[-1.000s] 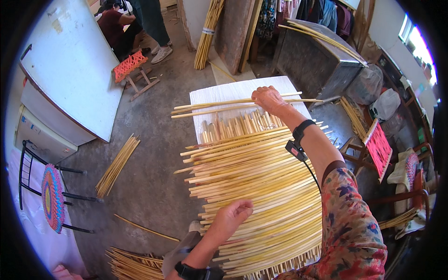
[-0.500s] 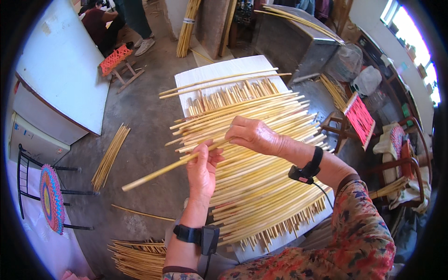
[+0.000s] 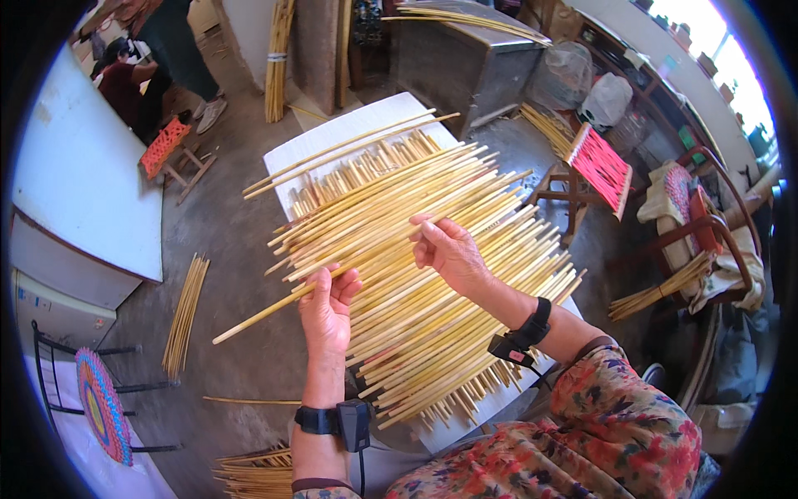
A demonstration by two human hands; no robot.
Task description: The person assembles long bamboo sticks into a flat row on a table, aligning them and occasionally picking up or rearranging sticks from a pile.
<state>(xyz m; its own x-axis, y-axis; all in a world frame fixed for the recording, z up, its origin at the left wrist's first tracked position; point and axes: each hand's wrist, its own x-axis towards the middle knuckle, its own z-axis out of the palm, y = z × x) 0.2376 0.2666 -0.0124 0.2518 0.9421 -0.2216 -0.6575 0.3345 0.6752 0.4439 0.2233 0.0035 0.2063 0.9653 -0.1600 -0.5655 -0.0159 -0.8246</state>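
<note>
Over the pile (image 3: 440, 333), the left hand (image 3: 327, 314) pinches a stick (image 3: 262, 315), one end past the pile's left side. It slants toward the curled right hand (image 3: 453, 256); can't tell if that holds anything.

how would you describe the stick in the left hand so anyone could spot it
Find the white board in the middle, bearing rows of yellow sticks. At the rows' left edge is the left hand. The held stick lies in it, its end jutting farther left than its neighbours'.
</note>
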